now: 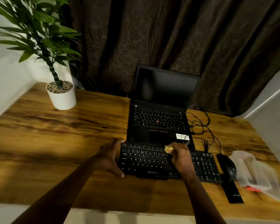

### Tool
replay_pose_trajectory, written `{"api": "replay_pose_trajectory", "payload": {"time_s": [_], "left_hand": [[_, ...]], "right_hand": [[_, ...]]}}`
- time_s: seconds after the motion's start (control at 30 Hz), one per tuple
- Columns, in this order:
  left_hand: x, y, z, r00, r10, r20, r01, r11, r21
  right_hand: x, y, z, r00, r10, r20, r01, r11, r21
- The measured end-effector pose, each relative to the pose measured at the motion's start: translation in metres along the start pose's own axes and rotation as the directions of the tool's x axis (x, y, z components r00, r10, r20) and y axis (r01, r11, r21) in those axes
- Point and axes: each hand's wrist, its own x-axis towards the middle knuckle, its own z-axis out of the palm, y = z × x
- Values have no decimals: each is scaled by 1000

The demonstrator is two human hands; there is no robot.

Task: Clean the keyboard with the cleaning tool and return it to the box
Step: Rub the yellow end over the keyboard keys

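A wide wooden desk (71, 135), dark curtain (152, 38) behind. At the back left, a potted plant (61, 96), well apart from the work. In the middle, an open black laptop (158, 113), screen dark, white sticker on the palm rest, writing too small to read. Just in front of it, touching its front edge, the black keyboard (152, 160), placed near the desk edge, probably for easy reach. On its lower rim a white brand name, seemingly "ZEBRONICS", a little blurred; letter keys readable. At the right, a black mouse (228, 167) with tangled cables (200, 125) behind, and a clear plastic box (257, 173), blurred, likely the home of the tool.

Left hand (110, 159) spread open against the left end of the keyboard, thumb at the near corner, fingers at the far corner, holding nothing, apparently bracing it against sliding. Right hand (181, 157) over the upper middle rows, fingers pinched closed on a small yellowish cleaning tool (168, 149), pressed to the keys. Cleaning seemingly under way; return to the box not yet done.
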Motion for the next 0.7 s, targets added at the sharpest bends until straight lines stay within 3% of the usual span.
{"api": "replay_pose_trajectory", "payload": {"time_s": [0.17,0.33,0.47,0.7], "left_hand": [[2,-3,1,1000,-11,-2,11,1000,-19],[0,-1,-1,1000,8,1,-8,1000,10],[-1,1,-1,1000,14,-5,-14,1000,1],[-2,0,-1,1000,20,-10,-20,1000,-22]], "right_hand": [[6,-26,3,998,-39,49,40,999,-36],[1,-5,-10,994,-72,80,74,997,-26],[-4,18,-22,999,-37,-14,37,999,-18],[3,6,-15,997,-72,0,72,997,-9]]}}
